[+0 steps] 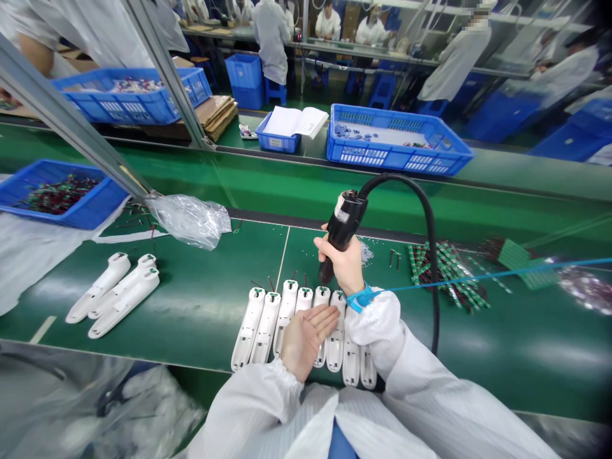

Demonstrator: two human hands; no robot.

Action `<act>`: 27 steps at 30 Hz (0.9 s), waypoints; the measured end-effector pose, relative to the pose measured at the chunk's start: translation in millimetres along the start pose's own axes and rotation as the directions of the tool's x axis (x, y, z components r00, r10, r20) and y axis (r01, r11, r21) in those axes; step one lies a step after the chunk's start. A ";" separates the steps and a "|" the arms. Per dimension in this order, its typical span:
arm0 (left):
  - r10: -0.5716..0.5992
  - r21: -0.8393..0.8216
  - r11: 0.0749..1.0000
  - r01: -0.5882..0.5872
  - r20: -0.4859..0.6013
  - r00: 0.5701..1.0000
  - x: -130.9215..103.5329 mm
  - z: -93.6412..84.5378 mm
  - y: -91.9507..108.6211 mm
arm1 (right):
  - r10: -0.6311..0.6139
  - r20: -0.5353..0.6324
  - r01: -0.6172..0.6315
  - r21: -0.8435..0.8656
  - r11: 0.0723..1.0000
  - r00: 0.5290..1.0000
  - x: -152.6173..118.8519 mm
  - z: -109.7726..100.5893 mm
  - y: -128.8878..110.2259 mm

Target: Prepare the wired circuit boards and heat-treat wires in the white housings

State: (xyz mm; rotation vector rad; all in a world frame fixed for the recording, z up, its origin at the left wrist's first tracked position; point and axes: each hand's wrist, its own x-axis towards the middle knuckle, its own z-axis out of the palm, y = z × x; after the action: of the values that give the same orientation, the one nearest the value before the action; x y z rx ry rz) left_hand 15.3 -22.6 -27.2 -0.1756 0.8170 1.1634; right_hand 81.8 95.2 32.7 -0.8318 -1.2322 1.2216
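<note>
My right hand (348,260) is wrapped round a black electric screwdriver (345,220), its tip pointing down over the row of white plastic housings (248,331). From the tool's top a thick black cable arches to the right. My left hand (308,335) lies palm up over the middle of the row, fingers stretched out and hiding parts of several housings. Tiny specks show along its fingers, too small to name. Small green boards with dark wires sit in the upper ends of the housings. Behind my right hand is a scattered pile of tiny screws (366,253).
Three more housings (124,303) lie left. A plastic bag (191,217) and a blue bin of wired parts (62,194) are beyond them. Green circuit strips (449,274) lie right. A blue crate (396,143) stands on the ledge. A blue cord stretches right from my wrist strap (362,298).
</note>
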 end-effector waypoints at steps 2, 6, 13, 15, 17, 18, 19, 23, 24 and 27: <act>0.004 -0.019 1.000 -0.003 0.014 1.000 1.7 -2.0 -0.3 | 0.004 -0.010 -0.004 -0.002 1.000 1.000 0.6 -0.7 0.9; 0.025 -0.005 1.000 -0.025 0.042 0.999 1.6 -4.2 -2.8 | -0.001 -0.011 0.001 -0.003 1.000 1.000 1.4 -0.9 3.1; 0.085 0.088 0.992 -0.092 0.077 0.993 -5.9 -3.9 -3.8 | -0.038 -0.005 0.038 0.030 0.999 0.999 -0.1 -2.5 -5.5; 0.085 0.136 0.986 -0.100 0.113 0.990 -8.0 -4.0 -0.1 | -0.083 -0.013 0.083 0.083 0.993 0.996 -1.2 -4.2 -14.1; 0.080 0.207 0.972 -0.114 0.167 0.983 -9.9 -3.7 5.0 | -0.120 -0.013 0.121 0.149 0.981 0.993 -3.7 -5.5 -25.5; 0.079 0.255 0.958 -0.128 0.195 0.978 -10.9 -3.2 7.7 | -0.131 -0.008 0.130 0.179 0.975 0.991 -5.6 -5.9 -31.6; 0.081 0.307 0.940 -0.148 0.221 0.972 -11.7 -2.6 10.3 | -0.137 0.001 0.134 0.205 0.970 0.991 -7.9 -6.0 -37.7; 0.154 0.498 0.824 -0.269 0.260 0.953 -13.5 0.3 17.8 | -0.116 0.043 0.101 0.259 0.961 0.992 -18.8 -4.0 -55.9; 0.179 0.535 0.792 -0.293 0.256 0.950 -13.3 0.5 18.9 | -0.107 0.052 0.090 0.266 0.960 0.993 -21.2 -3.0 -58.3; 0.235 0.649 0.679 -0.344 0.253 0.939 -11.4 -0.7 20.9 | -0.091 0.094 0.060 0.292 0.955 0.991 -26.3 0.9 -61.2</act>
State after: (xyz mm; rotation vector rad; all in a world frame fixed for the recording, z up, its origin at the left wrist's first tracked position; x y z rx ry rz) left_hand -4.9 -22.7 -14.5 0.6857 1.1187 1.0732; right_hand 97.1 57.0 85.1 -0.5058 -1.1245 1.3580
